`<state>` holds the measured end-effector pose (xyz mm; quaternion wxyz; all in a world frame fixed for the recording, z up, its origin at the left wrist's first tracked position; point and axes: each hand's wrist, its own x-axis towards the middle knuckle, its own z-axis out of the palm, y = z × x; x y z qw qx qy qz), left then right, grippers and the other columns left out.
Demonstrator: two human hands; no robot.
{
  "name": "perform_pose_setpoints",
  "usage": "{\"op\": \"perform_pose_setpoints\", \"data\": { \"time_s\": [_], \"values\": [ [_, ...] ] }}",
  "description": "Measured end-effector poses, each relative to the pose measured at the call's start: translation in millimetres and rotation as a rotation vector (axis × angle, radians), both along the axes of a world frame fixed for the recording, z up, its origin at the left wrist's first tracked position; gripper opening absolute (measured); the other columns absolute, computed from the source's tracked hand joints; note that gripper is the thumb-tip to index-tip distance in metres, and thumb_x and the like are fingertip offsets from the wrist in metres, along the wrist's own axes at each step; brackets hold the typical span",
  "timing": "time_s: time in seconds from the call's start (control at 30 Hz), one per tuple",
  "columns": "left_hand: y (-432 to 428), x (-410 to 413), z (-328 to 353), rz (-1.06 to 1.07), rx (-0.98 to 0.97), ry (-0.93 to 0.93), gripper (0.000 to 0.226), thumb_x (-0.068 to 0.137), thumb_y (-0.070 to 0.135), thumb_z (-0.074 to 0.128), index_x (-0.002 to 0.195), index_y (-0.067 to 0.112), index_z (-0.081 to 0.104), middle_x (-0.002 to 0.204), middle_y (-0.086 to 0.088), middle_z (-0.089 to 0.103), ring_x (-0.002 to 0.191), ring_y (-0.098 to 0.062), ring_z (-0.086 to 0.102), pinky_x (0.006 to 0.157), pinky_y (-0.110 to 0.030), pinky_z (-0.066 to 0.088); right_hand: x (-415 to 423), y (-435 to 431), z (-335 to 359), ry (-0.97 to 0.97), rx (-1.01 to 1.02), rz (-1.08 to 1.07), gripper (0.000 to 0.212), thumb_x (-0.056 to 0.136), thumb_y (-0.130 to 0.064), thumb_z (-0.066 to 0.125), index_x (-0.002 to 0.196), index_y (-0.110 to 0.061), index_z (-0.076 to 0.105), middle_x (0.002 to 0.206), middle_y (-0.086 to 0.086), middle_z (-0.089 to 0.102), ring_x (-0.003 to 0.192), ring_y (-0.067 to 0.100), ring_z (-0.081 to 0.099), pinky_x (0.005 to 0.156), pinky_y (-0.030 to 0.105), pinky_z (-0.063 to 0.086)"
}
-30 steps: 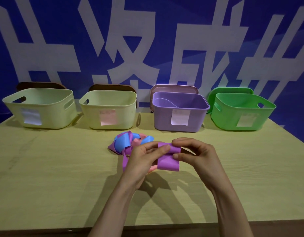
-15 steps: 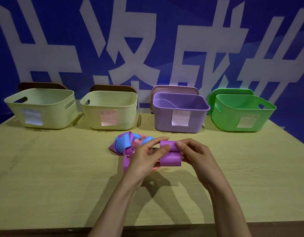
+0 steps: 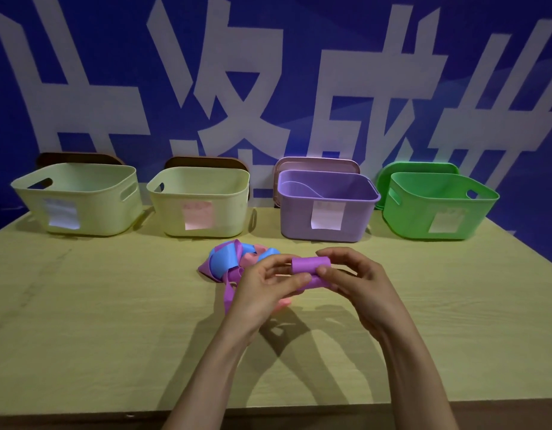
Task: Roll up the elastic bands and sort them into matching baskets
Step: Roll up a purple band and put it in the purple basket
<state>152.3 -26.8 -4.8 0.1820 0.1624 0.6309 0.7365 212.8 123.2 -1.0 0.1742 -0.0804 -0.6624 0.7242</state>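
Pinch grip of left hand (image 3: 262,290) and right hand (image 3: 358,280) on a smooth purple band roll (image 3: 310,264), cylindrical, above wood-grain table (image 3: 113,321).

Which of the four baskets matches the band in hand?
The purple basket, third from the left: the held band is purple too, while the other three are pale yellow or green.

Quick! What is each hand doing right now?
Left hand: closed, pinching the purple band, which is partly rolled.
Right hand: closed, pinching the other end of that band.
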Motion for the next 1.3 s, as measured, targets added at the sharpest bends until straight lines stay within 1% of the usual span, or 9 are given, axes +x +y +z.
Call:
{"op": "perform_pose_setpoints", "data": {
  "time_s": [0.17, 0.47, 0.57, 0.67, 0.8, 0.9, 1.07, 1.23, 1.3],
  "values": [
    [0.4, 2.2, 1.4, 0.032, 0.01, -0.041, 0.003, 0.083, 0.022, 0.069, 0.086, 0.023, 0.071, 0.095, -0.006, 0.073, 0.089, -0.032, 0.071, 0.092, -0.059, 0.048, 4.8, 0.7, 3.7, 0.027, 0.028, 0.016, 0.031, 0.073, 0.013, 0.07, 0.092, -0.012, 0.072, 0.092, 0.005, 0.074, 0.086, 0.015, 0.069, 0.072, 0.019, 0.051],
    [-3.3, 5.0, 4.7, -0.106, -0.006, -0.018, 0.031, 0.075, 0.031, 0.071, 0.105, 0.021, 0.069, 0.102, 0.002, 0.073, 0.101, -0.019, 0.069, 0.103, -0.056, 0.04, 5.0, -12.1, 6.5, 0.069, -0.118, -0.084, 0.042, 0.07, 0.006, 0.074, 0.107, -0.01, 0.065, 0.105, 0.008, 0.068, 0.091, 0.014, 0.068, 0.076, 0.022, 0.05],
    [-5.9, -0.1, 3.6, -0.103, -0.014, 0.011, 0.025, 0.079, 0.023, 0.073, 0.103, 0.019, 0.067, 0.103, -0.005, 0.071, 0.1, -0.022, 0.068, 0.097, -0.05, 0.048, 2.8, -16.0, 5.7, 0.076, -0.094, -0.065, 0.026, 0.073, 0.006, 0.072, 0.095, -0.008, 0.069, 0.09, 0.009, 0.074, 0.085, 0.011, 0.068, 0.076, 0.021, 0.049],
    [-2.7, -7.3, 0.3, -0.028, 0.017, 0.054, 0.02, 0.081, 0.009, 0.071, 0.099, 0.015, 0.066, 0.101, -0.008, 0.07, 0.099, -0.022, 0.065, 0.074, -0.026, 0.055, -1.6, -17.3, 6.2, 0.115, -0.04, -0.043, 0.029, 0.078, 0.008, 0.067, 0.1, -0.009, 0.07, 0.091, 0.005, 0.074, 0.084, 0.009, 0.067, 0.075, 0.019, 0.052],
    [11.1, -19.0, -7.8, 0.044, 0.013, 0.015, 0.015, 0.079, 0.012, 0.074, 0.092, 0.018, 0.068, 0.091, -0.005, 0.073, 0.092, -0.021, 0.066, 0.074, -0.042, 0.056, -21.2, -13.9, 0.6, 0.083, -0.036, -0.129, 0.033, 0.079, 0.007, 0.068, 0.108, -0.008, 0.068, 0.094, 0.007, 0.073, 0.083, 0.006, 0.066, 0.074, 0.018, 0.052],
    [23.5, -37.9, -12.9, 0.105, -0.018, 0.034, 0.013, 0.078, 0.01, 0.074, 0.086, 0.018, 0.067, 0.081, -0.001, 0.073, 0.073, -0.014, 0.062, 0.059, -0.023, 0.048, -42.9, -5.5, -4.2, 0.044, -0.052, -0.2, 0.029, 0.077, 0.006, 0.071, 0.103, -0.007, 0.067, 0.094, 0.012, 0.072, 0.081, 0.011, 0.067, 0.073, 0.02, 0.054],
    [46.7, -91.9, -11.6, 0.145, -0.084, -0.013, 0.018, 0.077, 0.008, 0.075, 0.093, 0.007, 0.067, 0.094, -0.015, 0.072, 0.087, -0.02, 0.067, 0.081, -0.023, 0.049, -95.6, 14.1, -4.2, 0.007, -0.065, -0.18, 0.026, 0.077, 0.006, 0.07, 0.096, -0.011, 0.071, 0.085, 0.005, 0.073, 0.076, 0.008, 0.066, 0.071, 0.018, 0.051],
    [68.1, -133.1, 25.0, 0.133, -0.09, -0.104, 0.017, 0.082, 0.005, 0.069, 0.098, 0.006, 0.062, 0.081, -0.005, 0.07, 0.064, 0.001, 0.064, 0.051, -0.008, 0.043, -145.1, 33.8, 32.6, -0.073, -0.03, -0.177, 0.028, 0.079, 0.007, 0.068, 0.104, -0.005, 0.068, 0.085, 0.006, 0.071, 0.075, 0.006, 0.064, 0.073, 0.019, 0.052],
    [76.0, -145.5, 48.3, 0.128, -0.086, -0.147, 0.014, 0.083, 0.003, 0.068, 0.094, 0.008, 0.061, 0.077, -0.003, 0.068, 0.064, -0.003, 0.064, 0.055, -0.012, 0.046, -157.9, 42.8, 53.4, -0.105, -0.048, -0.175, 0.025, 0.079, 0.005, 0.069, 0.1, -0.009, 0.068, 0.09, 0.009, 0.07, 0.081, 0.012, 0.064, 0.078, 0.022, 0.051]
  ]
}}
